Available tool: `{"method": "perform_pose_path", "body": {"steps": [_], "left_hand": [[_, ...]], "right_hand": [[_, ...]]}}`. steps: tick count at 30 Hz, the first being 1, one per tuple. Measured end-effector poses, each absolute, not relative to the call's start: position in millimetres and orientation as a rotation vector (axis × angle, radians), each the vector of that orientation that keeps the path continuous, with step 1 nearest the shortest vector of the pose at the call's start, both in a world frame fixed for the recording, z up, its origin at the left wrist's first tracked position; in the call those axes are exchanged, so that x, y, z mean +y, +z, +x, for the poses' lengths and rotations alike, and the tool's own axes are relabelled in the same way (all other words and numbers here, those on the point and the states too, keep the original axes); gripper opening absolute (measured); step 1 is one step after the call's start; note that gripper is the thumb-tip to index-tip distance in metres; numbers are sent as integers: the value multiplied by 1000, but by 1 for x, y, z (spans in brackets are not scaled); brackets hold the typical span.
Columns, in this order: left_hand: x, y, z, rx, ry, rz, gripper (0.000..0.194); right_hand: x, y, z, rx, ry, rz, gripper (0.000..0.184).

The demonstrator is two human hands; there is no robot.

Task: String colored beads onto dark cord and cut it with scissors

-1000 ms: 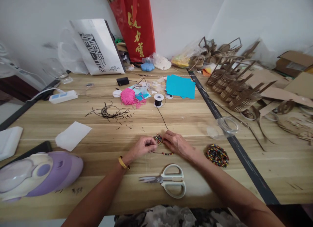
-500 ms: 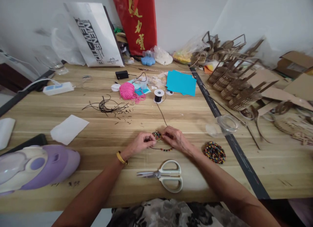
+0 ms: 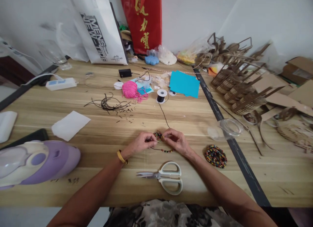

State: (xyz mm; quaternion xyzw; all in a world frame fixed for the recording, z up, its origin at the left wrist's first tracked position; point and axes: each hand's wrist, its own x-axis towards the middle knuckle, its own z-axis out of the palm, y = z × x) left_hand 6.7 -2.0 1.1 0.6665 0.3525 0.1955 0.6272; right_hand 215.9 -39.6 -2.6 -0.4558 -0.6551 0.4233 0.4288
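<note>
My left hand (image 3: 143, 142) is closed in a pinch on the end of a thin black cord, left of a small heap of coloured beads (image 3: 158, 134). Below both hands the cord sags in a curve and carries a short row of strung beads (image 3: 167, 151). My right hand (image 3: 178, 142) is pinched at the heap's right edge, with what looks like a small bead at its fingertips. From behind that hand the black cord (image 3: 164, 113) runs up to a white spool (image 3: 161, 94). White-handled scissors (image 3: 168, 176) lie between my forearms, blades pointing left.
A coil of strung beads (image 3: 215, 156) lies beside my right forearm. Cut black cords (image 3: 107, 104), pink yarn (image 3: 130, 89) and blue sheets (image 3: 184, 84) are farther back. A purple-and-white device (image 3: 52, 162) stands at left, brown baskets (image 3: 241, 90) at right.
The view has shifted slightly, so most things sit a little farther right. Both hands keep nearly the same pose at the bead heap, and the right fingertips have moved only slightly.
</note>
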Motion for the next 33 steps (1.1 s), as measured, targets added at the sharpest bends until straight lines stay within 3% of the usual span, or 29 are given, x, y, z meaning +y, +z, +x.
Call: {"method": "perform_pose_path", "body": {"steps": [33], "left_hand": [[-3,5,6,771,474,1574,15]], "right_hand": [[-46,-7,210,-1800,1087,-1050,17]]}}
